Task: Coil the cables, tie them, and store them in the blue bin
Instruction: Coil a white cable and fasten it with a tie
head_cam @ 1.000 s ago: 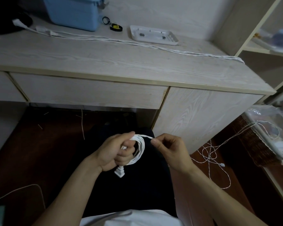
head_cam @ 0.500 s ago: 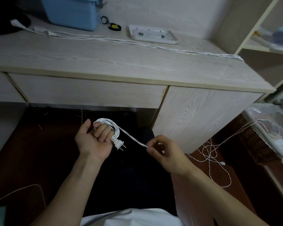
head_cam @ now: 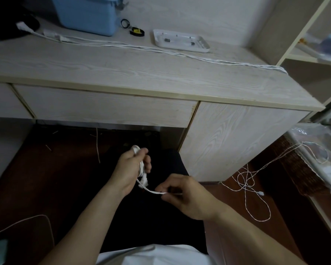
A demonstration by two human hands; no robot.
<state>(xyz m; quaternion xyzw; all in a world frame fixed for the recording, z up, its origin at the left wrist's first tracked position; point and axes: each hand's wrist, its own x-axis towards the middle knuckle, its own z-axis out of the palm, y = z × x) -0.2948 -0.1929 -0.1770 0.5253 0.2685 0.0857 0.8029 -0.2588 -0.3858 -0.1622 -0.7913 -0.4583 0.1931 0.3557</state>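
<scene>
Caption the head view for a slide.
Left hand grips a coiled white cable; right hand pinches its loose end below the desk.

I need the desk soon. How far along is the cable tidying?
Partly done. In hand: the left hand grips a coiled white cable while the right hand pinches its loose end, not tied yet. Left: a long cable stretched across the desk, a tangled one on the floor, then the blue bin.

Left hand point(head_cam: 129, 169), below desk point(head_cam: 161, 81) front edge: grips coiled white cable point(head_cam: 140, 165), plug hanging beneath. Right hand point(head_cam: 182, 194), just right of it: pinches cable's loose end. On desk: blue bin point(head_cam: 88, 14) far left, white tray point(head_cam: 182, 41) centre, long white cord point(head_cam: 161, 50) across top.
</scene>
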